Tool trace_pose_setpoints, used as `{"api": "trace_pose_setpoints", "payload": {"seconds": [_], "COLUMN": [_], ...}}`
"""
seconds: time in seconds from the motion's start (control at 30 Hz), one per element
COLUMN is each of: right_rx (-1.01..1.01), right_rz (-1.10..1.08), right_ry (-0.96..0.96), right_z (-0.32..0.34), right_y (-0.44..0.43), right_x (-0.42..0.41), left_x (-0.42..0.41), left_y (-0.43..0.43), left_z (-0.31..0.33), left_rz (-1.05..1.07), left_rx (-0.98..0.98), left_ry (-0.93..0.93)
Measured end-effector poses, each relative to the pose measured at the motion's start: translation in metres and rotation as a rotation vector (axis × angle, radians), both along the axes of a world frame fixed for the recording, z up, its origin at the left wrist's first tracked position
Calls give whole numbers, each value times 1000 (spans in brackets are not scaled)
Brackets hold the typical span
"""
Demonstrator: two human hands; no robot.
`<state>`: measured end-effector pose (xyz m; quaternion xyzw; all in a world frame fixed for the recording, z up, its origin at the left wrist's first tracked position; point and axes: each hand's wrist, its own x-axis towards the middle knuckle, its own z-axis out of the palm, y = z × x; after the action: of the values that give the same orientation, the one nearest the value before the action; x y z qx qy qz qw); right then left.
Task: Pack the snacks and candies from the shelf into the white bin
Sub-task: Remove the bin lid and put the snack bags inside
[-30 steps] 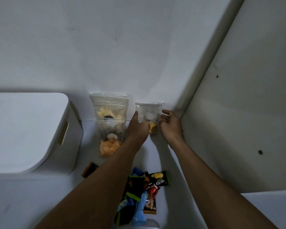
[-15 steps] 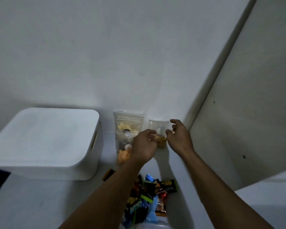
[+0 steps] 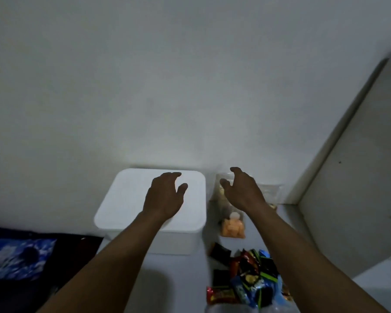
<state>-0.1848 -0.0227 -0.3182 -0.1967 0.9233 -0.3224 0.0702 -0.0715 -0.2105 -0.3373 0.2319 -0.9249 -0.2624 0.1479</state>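
The white bin (image 3: pixel 127 199) stands on the shelf with its lid on. My left hand (image 3: pixel 165 195) hovers over the lid's right half, fingers spread, holding nothing. My right hand (image 3: pixel 242 190) is open in front of a tall clear bag with orange and yellow snacks (image 3: pixel 231 225), which leans on the back wall right of the bin. A smaller clear bag (image 3: pixel 271 193) peeks out behind my right wrist. A heap of small coloured candy wrappers (image 3: pixel 248 279) lies on the shelf in front.
The shelf's white side panel (image 3: pixel 348 177) rises at the right. A dark cloth with a blue print (image 3: pixel 20 258) lies at the lower left. The white back wall (image 3: pixel 167 86) fills the upper view.
Both hands have let go of the small clear bag and moved left; my left hand is now over the bin's lid. The view has swung left and up.
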Motion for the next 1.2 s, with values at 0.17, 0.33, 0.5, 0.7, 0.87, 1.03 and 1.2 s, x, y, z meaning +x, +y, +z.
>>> {"api": "trace_pose_setpoints", "payload": {"seconds": [0.17,0.33,0.5,0.7,0.87,1.03,1.2], "right_rx": [54,203,244,119,5,-95,-204], "right_rz": [47,48,14,-140,-195,-243,-270], "right_ry": [-28,-109,-205,-264,-261,-268,-268], "right_z": [-25,-53,-70,-67,-77,-75,-77], "right_y": [-64,-90,-98,-97,-102,-103,-103], "right_x": [35,43,43,42,42,44,50], "left_x": [35,52,61,58,59,57,58], "left_y": [-73,-117,-142,-151,-156,-157,-156], "left_z": [-23,-39,-55,-67,-74,-75,-76], "left_rz": [36,89,153,261,273,277,290], "left_rx": [-56,-136,-90,142,203,253,269], "left_ry": [-129,-230,-355,-325,-206,-157,-97]}}
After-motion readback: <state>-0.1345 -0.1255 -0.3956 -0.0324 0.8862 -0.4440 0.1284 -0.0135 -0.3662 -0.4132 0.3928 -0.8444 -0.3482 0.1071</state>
